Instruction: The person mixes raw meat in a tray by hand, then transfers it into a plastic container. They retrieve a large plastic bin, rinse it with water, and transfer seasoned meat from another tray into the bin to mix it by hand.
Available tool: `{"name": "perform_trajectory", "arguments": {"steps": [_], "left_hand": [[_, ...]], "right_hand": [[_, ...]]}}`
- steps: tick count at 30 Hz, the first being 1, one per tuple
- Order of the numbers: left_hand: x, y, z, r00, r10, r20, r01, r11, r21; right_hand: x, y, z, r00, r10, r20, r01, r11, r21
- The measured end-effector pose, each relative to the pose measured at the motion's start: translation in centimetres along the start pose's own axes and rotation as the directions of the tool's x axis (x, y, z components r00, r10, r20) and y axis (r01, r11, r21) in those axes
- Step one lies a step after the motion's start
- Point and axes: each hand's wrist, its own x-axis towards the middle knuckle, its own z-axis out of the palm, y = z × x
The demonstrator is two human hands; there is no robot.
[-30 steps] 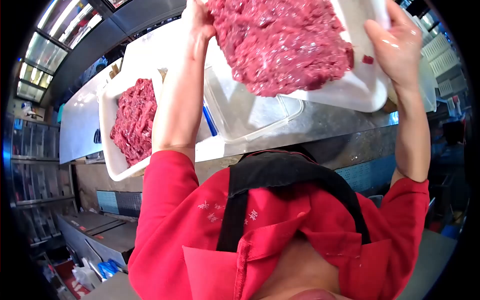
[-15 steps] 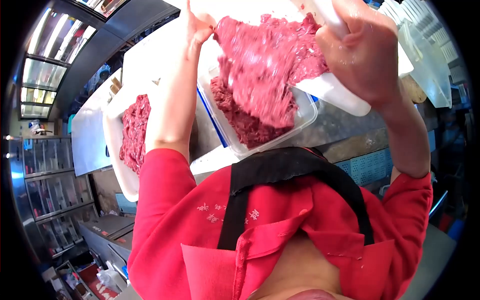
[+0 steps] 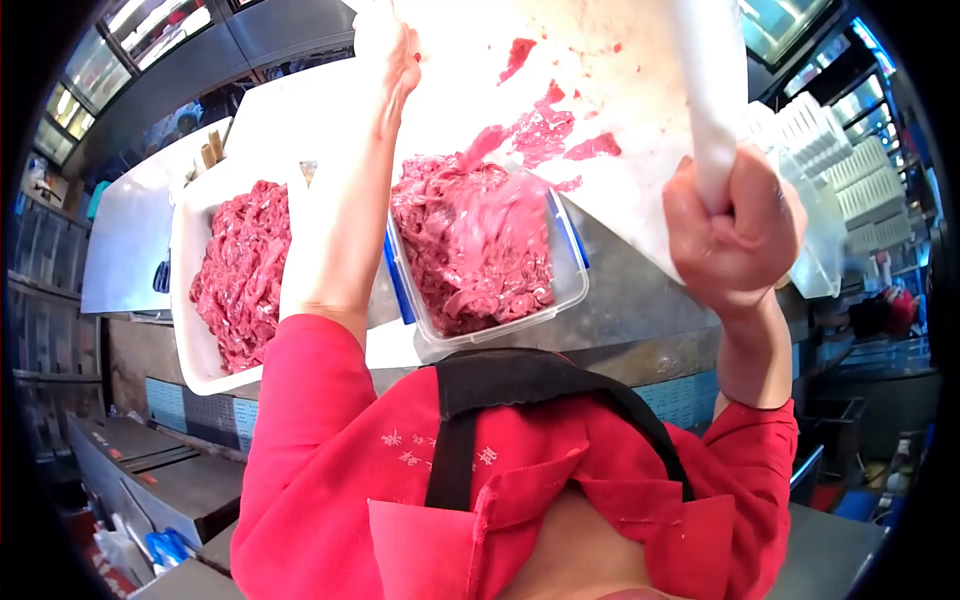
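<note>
My right hand [image 3: 735,230] is closed around a white tool [image 3: 705,90], whose long pale part runs up past the top edge, right of the white board [image 3: 630,90]. My left hand [image 3: 385,50] is over the board's upper left; glare washes out its fingers, so their pose is unclear. Red shredded meat [image 3: 475,250] fills much of a clear plastic container [image 3: 570,285] below the board. A strip of meat [image 3: 485,145] hangs at its top rim, beside scraps [image 3: 543,130] on the board. More meat [image 3: 240,275] lies in a white tub [image 3: 185,330], left of my left forearm.
White baskets [image 3: 855,180] are stacked at the right, near a clear bin [image 3: 820,250]. The metal counter [image 3: 620,270] shows between container and board. Dark cabinets [image 3: 160,460] stand at lower left. Part of a person in red [image 3: 900,312] shows at far right.
The meat mass that was over the board and container rim is now mostly in the container. My right hand has moved down with the white tool, which now points up. The view has shifted.
</note>
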Motion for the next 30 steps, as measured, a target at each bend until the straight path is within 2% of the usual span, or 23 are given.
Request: {"name": "perform_trajectory", "arguments": {"steps": [1,3,5,6,7,9,10,12,13,18,20,22,23,25,27,29,30], "left_hand": [[1.2,4.5,-4.5,0.997,-0.041,0.067,0.04,0.999,0.017],[2.4,10.2,-11.4,0.991,-0.033,0.131,0.02,0.995,0.101],[2.6,14.4,-16.9,0.982,-0.002,0.19,-0.026,0.989,0.147],[2.3,15.7,-18.2,0.975,0.013,0.221,-0.047,0.987,0.153],[1.4,17.1,-19.0,0.966,0.024,0.256,-0.067,0.985,0.161],[-0.6,19.6,-19.0,0.949,0.044,0.312,-0.094,0.985,0.147],[-1.7,19.4,-16.9,0.949,0.044,0.311,-0.094,0.984,0.149],[-4.6,18.0,-11.2,0.95,0.24,0.198,-0.221,0.969,-0.111],[-5.1,18.6,-11.4,0.95,0.24,0.2,-0.222,0.969,-0.11],[-9.0,21.2,-13.4,0.865,0.364,0.344,-0.22,0.893,-0.393],[-9.3,21.5,-13.6,0.854,0.362,0.374,-0.196,0.89,-0.412],[-9.9,21.9,-14.7,0.833,0.365,0.417,-0.167,0.883,-0.439],[-10.1,21.9,-15.3,0.818,0.336,0.467,-0.135,0.901,-0.412],[-11.0,21.7,-16.6,0.794,0.317,0.519,-0.112,0.915,-0.388],[-12.8,20.8,-18.1,0.773,0.298,0.559,-0.123,0.936,-0.329],[-16.1,19.3,-18.4,0.555,0.224,0.801,-0.04,0.969,-0.243],[-17.4,18.8,-18.9,0.6,0.27,0.753,-0.07,0.956,-0.286]], "right_hand": [[0.3,0.3,0.2,0.997,-0.006,-0.073,0.008,1.0,0.023],[0.9,0.6,0.3,0.994,-0.062,-0.095,0.059,0.998,-0.032],[1.3,1.2,0.8,0.982,-0.124,-0.139,0.099,0.98,-0.171],[1.0,1.4,1.0,0.99,0.047,-0.135,-0.06,0.994,-0.09],[0.7,1.3,1.1,0.989,0.044,-0.139,-0.058,0.994,-0.094],[0.5,0.9,1.5,0.966,0.202,-0.163,-0.193,0.979,0.07],[0.2,0.6,1.5,0.965,0.209,-0.157,-0.197,0.977,0.087],[-0.3,0.0,1.3,0.963,0.224,-0.149,-0.213,0.973,0.087],[-0.5,-0.1,1.2,0.961,0.239,-0.14,-0.229,0.97,0.084],[-1.2,-0.4,1.2,0.947,0.256,-0.197,-0.24,0.966,0.099],[-1.1,-0.2,1.4,0.944,0.238,-0.23,-0.221,0.97,0.098],[-1.1,0.3,1.4,0.96,0.044,-0.277,-0.055,0.998,-0.03],[-1.2,0.6,1.5,0.96,0.057,-0.275,-0.07,0.997,-0.036],[-1.5,1.3,2.0,0.943,0.184,-0.276,-0.178,0.983,0.045],[-1.8,1.9,2.4,0.941,0.186,-0.284,-0.185,0.982,0.029],[-2.0,2.4,2.6,0.961,0.111,-0.254,-0.119,0.993,-0.016],[-1.9,2.2,2.6,0.954,0.171,-0.246,-0.17,0.985,0.026]]}}
